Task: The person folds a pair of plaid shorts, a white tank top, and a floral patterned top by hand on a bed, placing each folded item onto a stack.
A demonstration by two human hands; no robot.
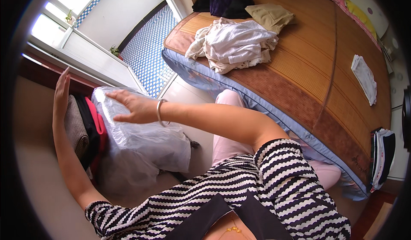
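My left hand [61, 90] is raised at the far left, fingers close together, above the far end of several garments that stand side by side. Among them are a grey woven garment [75, 127], a black one [90, 137] and a red one [97, 118]. Just right of these is a clear plastic cover [144, 140] over something I cannot make out. Over its upper part reaches my right hand [136, 107], fingers spread and holding nothing, with a silver bangle on the wrist; whether it touches the plastic I cannot tell.
A bed with a brown woven mat [295, 66] bears a white clothing pile [237, 42], a folded khaki garment [271, 17], dark clothes [229, 2] and a folded white cloth [364, 79]. More folded clothes [382, 158] stand at its right edge. A blue dotted floor [149, 44] lies beyond a doorway.
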